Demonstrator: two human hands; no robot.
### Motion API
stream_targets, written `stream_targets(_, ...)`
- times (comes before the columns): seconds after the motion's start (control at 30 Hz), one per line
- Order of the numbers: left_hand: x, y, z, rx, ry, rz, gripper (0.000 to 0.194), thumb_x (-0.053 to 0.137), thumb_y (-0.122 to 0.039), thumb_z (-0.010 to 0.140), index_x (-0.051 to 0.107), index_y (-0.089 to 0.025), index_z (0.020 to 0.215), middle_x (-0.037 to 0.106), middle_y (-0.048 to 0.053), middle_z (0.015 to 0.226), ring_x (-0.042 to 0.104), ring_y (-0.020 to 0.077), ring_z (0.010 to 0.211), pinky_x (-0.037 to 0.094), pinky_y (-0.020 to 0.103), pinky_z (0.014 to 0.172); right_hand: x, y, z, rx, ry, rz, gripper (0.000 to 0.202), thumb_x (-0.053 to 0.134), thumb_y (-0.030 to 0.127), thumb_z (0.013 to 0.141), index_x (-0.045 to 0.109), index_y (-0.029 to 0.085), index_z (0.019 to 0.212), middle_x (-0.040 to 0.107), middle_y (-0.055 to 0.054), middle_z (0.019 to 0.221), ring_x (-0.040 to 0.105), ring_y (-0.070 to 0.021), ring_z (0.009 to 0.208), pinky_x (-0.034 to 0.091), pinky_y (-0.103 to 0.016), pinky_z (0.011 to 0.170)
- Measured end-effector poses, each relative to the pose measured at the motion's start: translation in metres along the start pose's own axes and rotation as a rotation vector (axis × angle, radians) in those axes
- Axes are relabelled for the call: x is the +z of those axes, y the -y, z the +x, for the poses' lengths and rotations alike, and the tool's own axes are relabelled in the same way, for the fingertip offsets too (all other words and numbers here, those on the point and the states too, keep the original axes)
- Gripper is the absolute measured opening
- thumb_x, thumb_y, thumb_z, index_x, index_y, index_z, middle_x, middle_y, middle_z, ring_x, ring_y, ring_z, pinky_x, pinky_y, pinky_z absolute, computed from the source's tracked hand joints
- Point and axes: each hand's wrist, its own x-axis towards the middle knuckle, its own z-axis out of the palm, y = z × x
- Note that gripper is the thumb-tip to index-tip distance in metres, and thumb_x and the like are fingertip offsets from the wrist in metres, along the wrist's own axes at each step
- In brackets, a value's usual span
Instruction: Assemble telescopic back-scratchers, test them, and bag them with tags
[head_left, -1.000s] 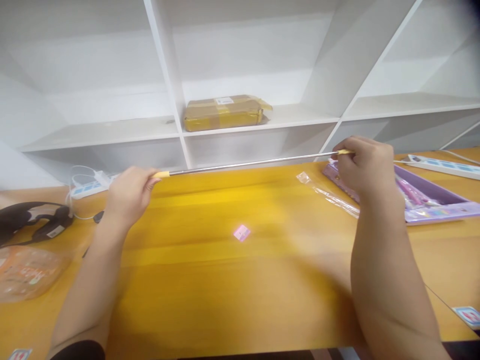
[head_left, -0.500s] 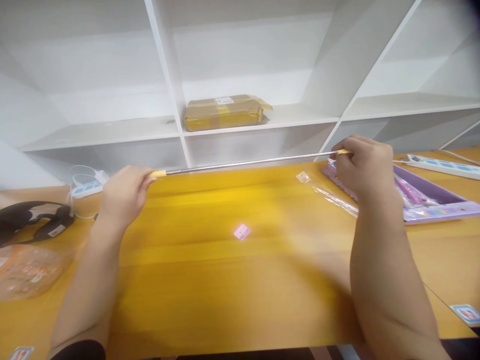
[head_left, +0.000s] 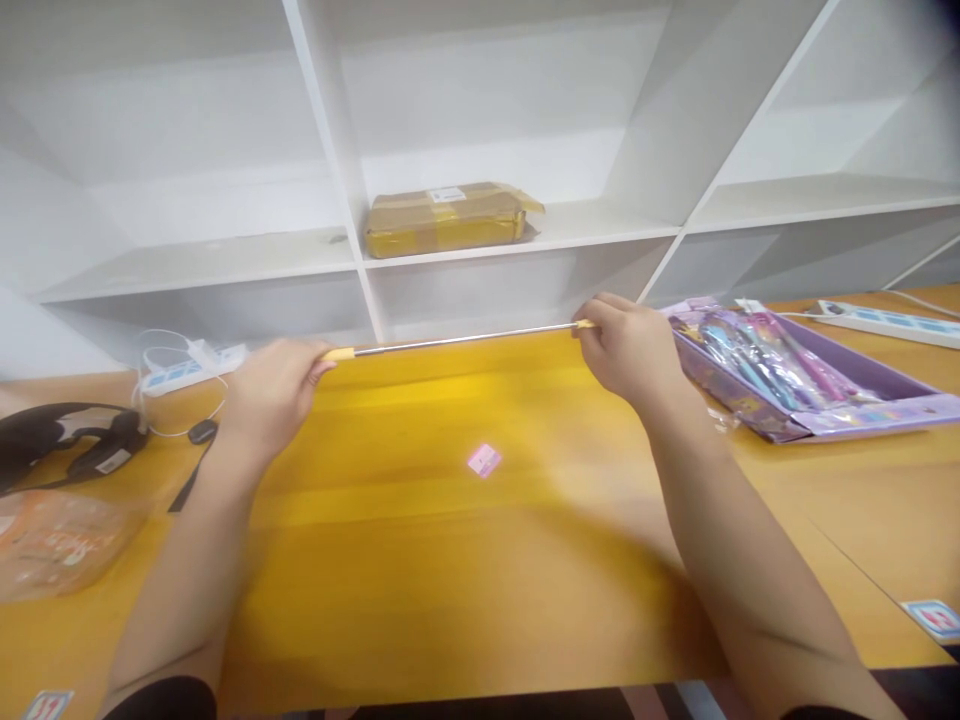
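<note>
A telescopic rod (head_left: 465, 337) with a thin silver shaft and yellow ends stretches nearly level above the table between my two hands. My left hand (head_left: 271, 392) pinches its thicker yellow end, and my fingers are closed. At the other side my right hand (head_left: 628, 345) grips the smaller yellow tip between thumb and fingers. Part of each end is hidden inside the hands. Below the rod, a small pink-and-white label (head_left: 484, 460) lies on the wooden table (head_left: 450, 590).
A purple box (head_left: 885, 370) of wrapped pens stands at the right. Power strips (head_left: 892, 323) lie at the back on both sides. A black strap-like object (head_left: 75, 440) and an orange plastic bag (head_left: 64, 540) are at the left. A taped carton (head_left: 450, 220) sits on the shelf.
My right hand has moved left toward my left hand, and the rod's extended length is shorter. The purple box shows more fully. My left hand has shifted slightly right.
</note>
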Motion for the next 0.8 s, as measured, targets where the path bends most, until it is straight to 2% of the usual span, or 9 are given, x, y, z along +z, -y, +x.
stream_targets(0.23, -0.019, 0.005, -0.002, -0.019, 0.01, 0.034, 0.026, 0.05, -0.041, 0.11, 0.073, -0.028, 0.117, 0.079, 0.006, 0.1, 0.072, 0.0262, 0.09, 0.049, 0.038, 0.08, -0.003, 0.011, -0.001, 0.007, 0.005, 0.021, 0.019, 0.05, 0.02, 0.093, 0.067, 0.023, 0.084, 0.072, -0.007, 0.091, 0.06, -0.0216, 0.072, 0.034, -0.033, 0.064)
stream_targets(0.47, -0.029, -0.002, -0.003, -0.027, -0.053, 0.056, 0.022, 0.053, -0.041, 0.11, 0.073, -0.033, 0.112, 0.08, 0.003, 0.097, 0.074, 0.0242, 0.084, 0.051, 0.039, 0.072, -0.016, 0.011, -0.004, 0.028, -0.052, 0.028, 0.019, 0.049, 0.017, 0.092, 0.066, 0.024, 0.086, 0.071, -0.008, 0.093, 0.061, -0.0227, 0.075, 0.036, -0.033, 0.066)
stream_targets(0.6, -0.032, 0.0, -0.006, 0.005, -0.073, 0.134, 0.022, 0.053, -0.04, 0.111, 0.073, -0.031, 0.113, 0.08, 0.003, 0.095, 0.073, 0.0219, 0.082, 0.051, 0.038, 0.07, -0.016, 0.015, -0.005, 0.029, -0.058, 0.013, 0.019, 0.049, 0.017, 0.092, 0.067, 0.024, 0.087, 0.07, -0.008, 0.093, 0.06, -0.0227, 0.074, 0.036, -0.033, 0.065)
stream_targets(0.8, -0.036, 0.0, -0.007, 0.046, -0.045, 0.233, 0.026, 0.048, -0.042, 0.113, 0.072, -0.031, 0.113, 0.077, -0.001, 0.087, 0.071, 0.0182, 0.076, 0.051, 0.036, 0.067, -0.016, 0.013, -0.005, 0.028, -0.072, 0.011, 0.018, 0.05, 0.018, 0.092, 0.067, 0.024, 0.087, 0.071, -0.008, 0.093, 0.059, -0.0221, 0.072, 0.035, -0.034, 0.064)
